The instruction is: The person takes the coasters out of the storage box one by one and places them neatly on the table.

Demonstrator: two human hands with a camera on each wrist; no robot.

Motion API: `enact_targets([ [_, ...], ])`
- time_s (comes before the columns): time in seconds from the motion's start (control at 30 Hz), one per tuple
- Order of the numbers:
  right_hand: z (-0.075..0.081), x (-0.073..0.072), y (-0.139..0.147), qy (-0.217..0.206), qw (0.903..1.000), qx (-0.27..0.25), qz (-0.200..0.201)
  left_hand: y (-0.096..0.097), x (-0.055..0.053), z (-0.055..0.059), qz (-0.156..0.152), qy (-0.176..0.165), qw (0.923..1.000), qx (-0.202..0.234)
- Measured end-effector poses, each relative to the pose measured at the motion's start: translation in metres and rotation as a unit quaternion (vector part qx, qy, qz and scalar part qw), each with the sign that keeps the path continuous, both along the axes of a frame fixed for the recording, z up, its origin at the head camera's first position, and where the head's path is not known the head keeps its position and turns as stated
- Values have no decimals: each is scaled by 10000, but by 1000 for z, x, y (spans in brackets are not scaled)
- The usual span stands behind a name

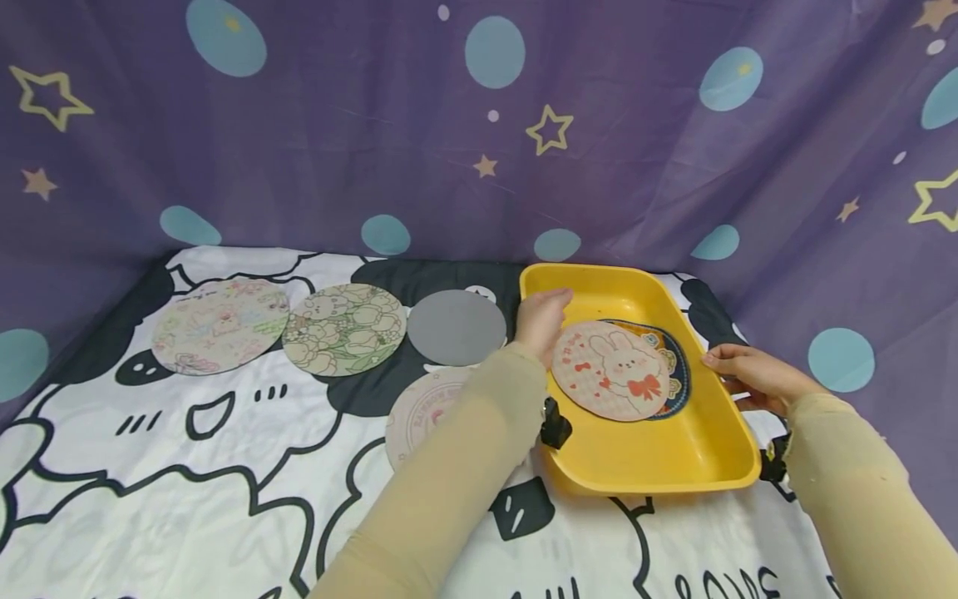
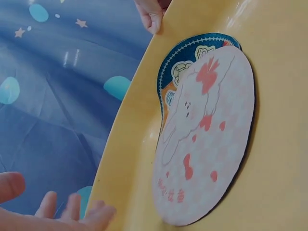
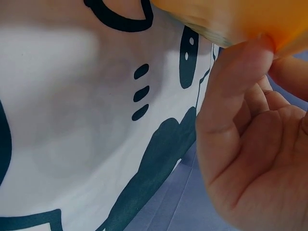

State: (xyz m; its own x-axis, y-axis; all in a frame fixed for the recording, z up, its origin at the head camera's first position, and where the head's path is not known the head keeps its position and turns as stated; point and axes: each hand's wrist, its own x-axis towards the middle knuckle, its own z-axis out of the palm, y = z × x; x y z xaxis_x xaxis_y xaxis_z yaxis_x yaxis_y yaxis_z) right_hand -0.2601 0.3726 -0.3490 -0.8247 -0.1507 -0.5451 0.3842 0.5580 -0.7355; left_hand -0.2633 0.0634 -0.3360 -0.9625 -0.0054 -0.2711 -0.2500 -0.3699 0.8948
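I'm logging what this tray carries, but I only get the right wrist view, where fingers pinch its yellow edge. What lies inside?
Observer: A rabbit-print mat lies in the yellow tray, partly covering a dark blue mat.
Operator: And the left hand, where is that?
Observer: At the tray's left side, fingers extended; I can't tell whether it touches the rim.
Operator: Anything lying outside the tray?
Observer: Yes, four round mats on the cloth to its left: a pastel one, a green-patterned one, a plain gray one, and a pink one partly hidden by the left sleeve.
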Motion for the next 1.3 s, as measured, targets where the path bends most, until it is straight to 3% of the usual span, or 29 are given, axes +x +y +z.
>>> enact_targets([
  [0.2,1,0,-1,-9,10000,38,7,10,2,-8,87,-269,9993,-228],
  [0.47,0,2,-2,16,10000,6,-56,17,3,-15,-36,-461,9969,-639],
  [0.9,0,-1,2,-32,10000,-27,-38,21,12,-21,-428,-871,9948,-312],
  [1.3,0,-1,0,-40,9999,66,-82,21,12,-28,-653,-924,9875,-1097],
])
